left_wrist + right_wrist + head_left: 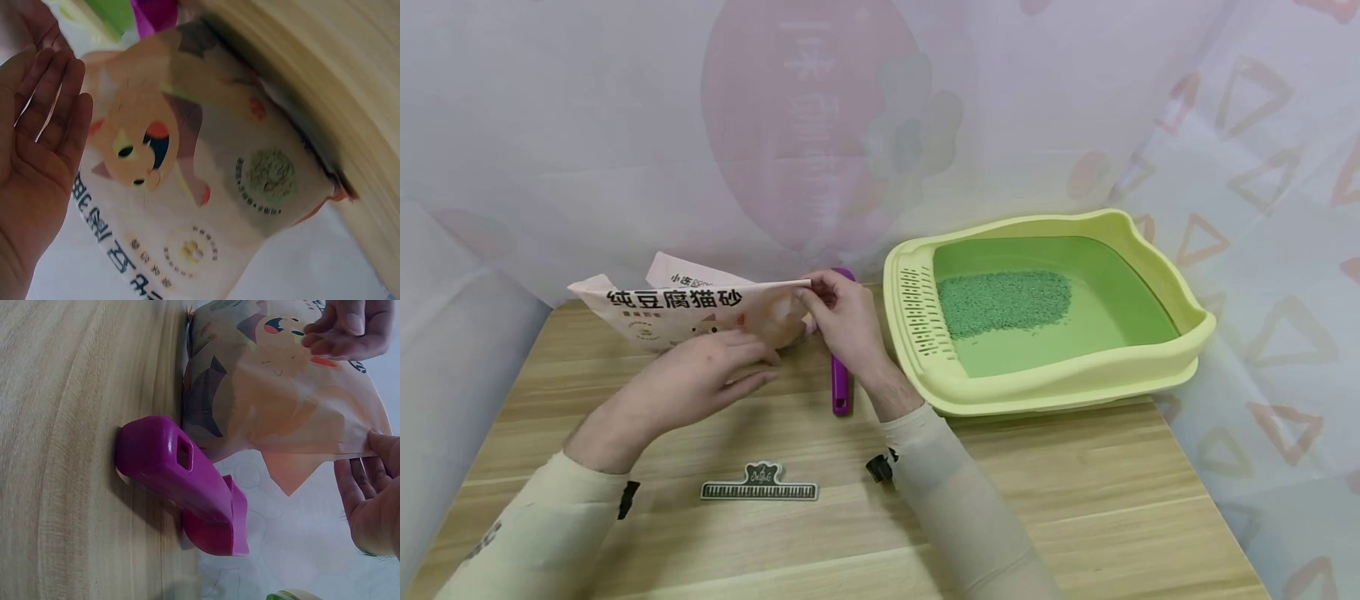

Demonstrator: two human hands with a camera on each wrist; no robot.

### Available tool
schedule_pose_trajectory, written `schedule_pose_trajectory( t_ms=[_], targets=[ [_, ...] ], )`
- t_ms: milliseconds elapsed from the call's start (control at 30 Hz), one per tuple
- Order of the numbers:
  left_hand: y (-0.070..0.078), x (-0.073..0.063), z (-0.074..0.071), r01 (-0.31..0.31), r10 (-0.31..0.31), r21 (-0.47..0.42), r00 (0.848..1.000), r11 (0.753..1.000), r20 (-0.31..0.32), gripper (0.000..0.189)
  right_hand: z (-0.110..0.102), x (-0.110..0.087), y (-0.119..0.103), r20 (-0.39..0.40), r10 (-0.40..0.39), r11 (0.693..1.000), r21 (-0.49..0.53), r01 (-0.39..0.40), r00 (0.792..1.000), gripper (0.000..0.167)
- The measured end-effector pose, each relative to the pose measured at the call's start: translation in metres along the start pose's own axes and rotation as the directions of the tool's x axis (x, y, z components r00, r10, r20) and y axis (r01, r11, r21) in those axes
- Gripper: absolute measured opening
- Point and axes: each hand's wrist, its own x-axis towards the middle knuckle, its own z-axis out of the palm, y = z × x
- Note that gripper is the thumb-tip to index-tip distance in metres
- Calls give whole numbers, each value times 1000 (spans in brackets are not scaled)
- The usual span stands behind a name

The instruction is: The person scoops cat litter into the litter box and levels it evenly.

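Observation:
A pink bag of cat litter [647, 317] with dark Chinese lettering and a cartoon cat stands at the back left, its top edge loose and folded. My right hand [850, 321] pinches the bag's upper right corner between thumb and fingers, as the right wrist view also shows. In front of the bag is my left hand [707, 375], its fingers extended and gently bent over the printed face; the left wrist view shows the palm [37, 162] with nothing in it. A purple scoop [181, 475] lies beside the bag, partly hidden behind my right hand in the head view.
On the right stands a light green litter box [1045, 392], with green pellets [1007, 300] spread over part of its floor and a slotted panel at its left. A black and white sealing clip [760, 485] lies near the front of the wooden table [1075, 500].

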Motion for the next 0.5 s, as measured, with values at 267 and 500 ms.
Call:
schedule_pose_trajectory(
  t_ms=[267,500],
  targets=[
    [6,-1,22,17,9,-112,974,994,227,6,0,0,-1,2,1,1000,-2,-1,1000,14],
    [18,-3,37,-6,66,-152,917,988,393,15,0,1,-1,-6,-3,1000,-19,3,1000,13]
  ],
)
